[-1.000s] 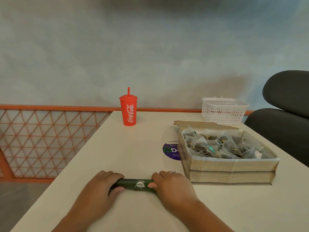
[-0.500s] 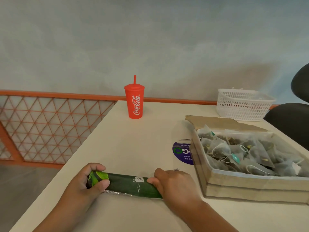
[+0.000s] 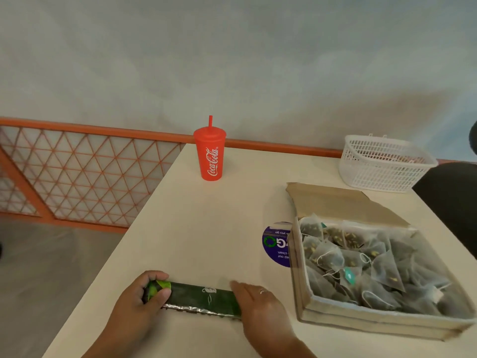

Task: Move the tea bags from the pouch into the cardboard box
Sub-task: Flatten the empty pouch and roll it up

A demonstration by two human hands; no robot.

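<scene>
A dark green pouch point(image 3: 200, 298), rolled or folded into a long strip with a silver edge, lies on the table near its front edge. My left hand point(image 3: 140, 303) grips its left end, fingers curled over it. My right hand point(image 3: 258, 303) lies on its right end with the fingers fairly straight. To the right stands the open cardboard box point(image 3: 335, 312), its flap folded back. Inside it lie several pyramid tea bags point(image 3: 361, 267) with strings and tags.
A red Coca-Cola cup point(image 3: 210, 156) with a straw stands at the back of the cream table point(image 3: 206, 223). A white plastic basket point(image 3: 382, 164) sits back right. A purple round sticker point(image 3: 277, 244) lies left of the box. An orange lattice railing point(image 3: 77, 174) runs along the left.
The pouch has lengthened between my hands as my left hand moved left along it. The view has shifted left, so the box now sits further right.
</scene>
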